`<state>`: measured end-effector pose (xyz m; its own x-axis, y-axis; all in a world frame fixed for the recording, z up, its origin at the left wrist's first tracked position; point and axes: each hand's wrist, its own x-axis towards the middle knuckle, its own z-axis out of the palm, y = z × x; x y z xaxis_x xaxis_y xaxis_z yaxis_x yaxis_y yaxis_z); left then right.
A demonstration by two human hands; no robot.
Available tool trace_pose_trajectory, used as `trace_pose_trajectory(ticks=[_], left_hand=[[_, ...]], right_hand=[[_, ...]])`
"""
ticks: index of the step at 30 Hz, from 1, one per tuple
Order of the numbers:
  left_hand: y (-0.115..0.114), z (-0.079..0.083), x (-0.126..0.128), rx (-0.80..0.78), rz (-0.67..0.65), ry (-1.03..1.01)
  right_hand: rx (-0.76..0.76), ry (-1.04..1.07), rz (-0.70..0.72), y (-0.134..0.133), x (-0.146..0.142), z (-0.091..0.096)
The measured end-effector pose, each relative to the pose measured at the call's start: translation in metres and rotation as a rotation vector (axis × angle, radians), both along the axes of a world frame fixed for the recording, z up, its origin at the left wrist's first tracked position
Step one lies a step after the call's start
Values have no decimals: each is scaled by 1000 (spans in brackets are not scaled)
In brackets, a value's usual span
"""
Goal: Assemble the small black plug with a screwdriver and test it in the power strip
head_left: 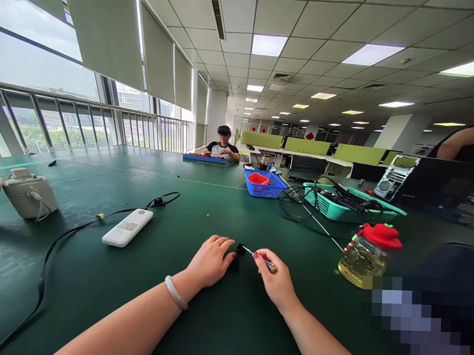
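My right hand (277,280) is closed around the amber-coloured handle of a screwdriver (271,267). Its thin metal shaft points left, with the tip at a small black part (241,247) on the table. From the other side, my left hand (211,260) steadies that part between thumb and fingertips. A second dark piece (234,263) shows just below my left thumb; its shape is hard to make out. A pale bangle is on my left wrist.
On the green table (170,320) lie a white power bank (128,227) and a black cable (49,256). A red-lidded jar (364,262), a blue basket (265,190) and a teal basket (329,207) with cables stand right. A beige container (29,193) stands left. A person (222,146) sits opposite.
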<state>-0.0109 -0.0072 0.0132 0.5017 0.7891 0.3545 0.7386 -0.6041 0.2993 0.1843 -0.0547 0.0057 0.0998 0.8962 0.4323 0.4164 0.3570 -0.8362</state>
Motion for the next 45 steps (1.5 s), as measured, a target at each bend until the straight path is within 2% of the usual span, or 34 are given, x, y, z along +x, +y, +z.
trace_pose_trajectory(ticks=[3,7,16,24,32,45], left_hand=[[-2,-3,0,-30,-130,14],[-5,-3,1,-51,-188,44],[-4,-4,1,-57,-130,19],[-1,-10,1,-70,-139,-11],[0,-9,0,-123,-152,25],[-10,-3,7,-103,-181,38]], right_hand=[[-2,-19,20,0,0,-1],[-38,-35,36,1,1,-4],[49,-92,32,-5,-2,2],[86,-138,44,-7,-2,4],[114,-43,-48,-9,0,6],[107,83,-96,-5,3,2]])
